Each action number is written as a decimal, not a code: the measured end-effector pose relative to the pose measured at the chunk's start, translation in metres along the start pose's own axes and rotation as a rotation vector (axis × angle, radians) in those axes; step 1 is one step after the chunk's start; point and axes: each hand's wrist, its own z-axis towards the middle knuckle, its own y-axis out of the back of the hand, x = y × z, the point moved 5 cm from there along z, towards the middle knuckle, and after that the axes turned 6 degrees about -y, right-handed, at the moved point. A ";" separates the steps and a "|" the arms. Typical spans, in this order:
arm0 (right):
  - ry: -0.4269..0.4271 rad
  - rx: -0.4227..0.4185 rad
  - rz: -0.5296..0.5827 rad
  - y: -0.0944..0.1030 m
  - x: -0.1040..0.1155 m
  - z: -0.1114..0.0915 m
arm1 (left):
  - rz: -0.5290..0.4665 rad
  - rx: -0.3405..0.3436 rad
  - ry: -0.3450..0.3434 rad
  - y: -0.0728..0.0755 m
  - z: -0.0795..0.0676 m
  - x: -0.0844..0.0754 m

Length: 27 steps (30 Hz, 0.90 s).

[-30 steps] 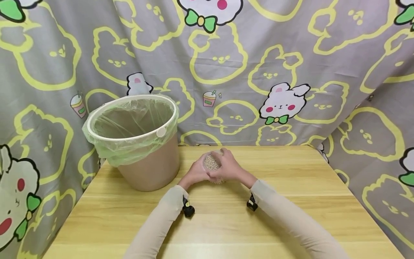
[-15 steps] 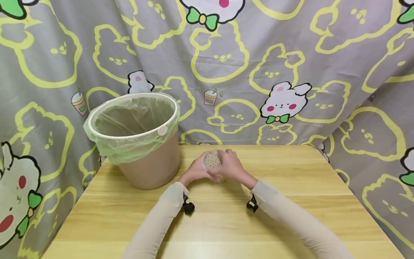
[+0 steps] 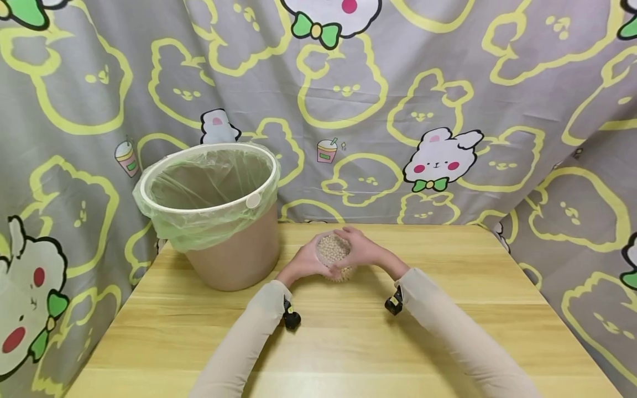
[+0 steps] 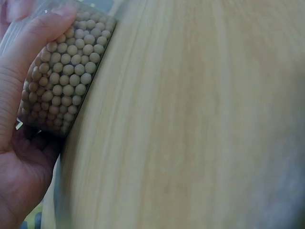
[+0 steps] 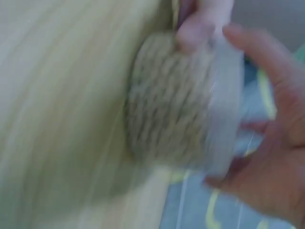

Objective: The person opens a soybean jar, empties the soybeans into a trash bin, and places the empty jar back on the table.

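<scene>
A clear plastic jar [image 3: 332, 249] of small round beige balls stands on the wooden table, and both hands are around it. My left hand [image 3: 303, 262] grips its side; the left wrist view shows the thumb [image 4: 35, 36] lying over the wall, with the balls [image 4: 66, 71] packed behind it. On the other side, my right hand [image 3: 367, 250] holds the jar near its top. In the blurred right wrist view, right-hand fingers [image 5: 267, 52] curl round the clear upper band [image 5: 224, 105], above the balls. Whether that band is a lid, I cannot tell.
A tall beige bin [image 3: 236, 257] lined with a thin green bag [image 3: 199, 232] stands at the table's back left, left of the jar. A patterned grey curtain [image 3: 278, 66] hangs behind the table [image 3: 338, 348]. Each wrist wears a small black camera [image 3: 292, 319].
My right hand has shifted slightly right and turned at the jar's top, so more of the balls show from above. The left hand keeps its hold. The head view has moved a little.
</scene>
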 end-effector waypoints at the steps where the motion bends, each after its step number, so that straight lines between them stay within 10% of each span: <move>1: -0.047 -0.019 -0.028 -0.001 0.003 -0.002 | -0.003 0.000 0.005 0.000 0.000 0.000; 7: -0.201 -0.107 -0.121 -0.005 0.013 -0.008 | -0.008 0.020 0.021 -0.002 -0.003 0.000; 16: -0.060 0.158 0.025 0.007 0.003 0.001 | -0.036 0.017 -0.015 0.000 0.000 -0.004; 27: -0.272 -0.030 -0.158 0.005 0.024 0.001 | -0.029 0.035 -0.008 0.000 0.000 -0.001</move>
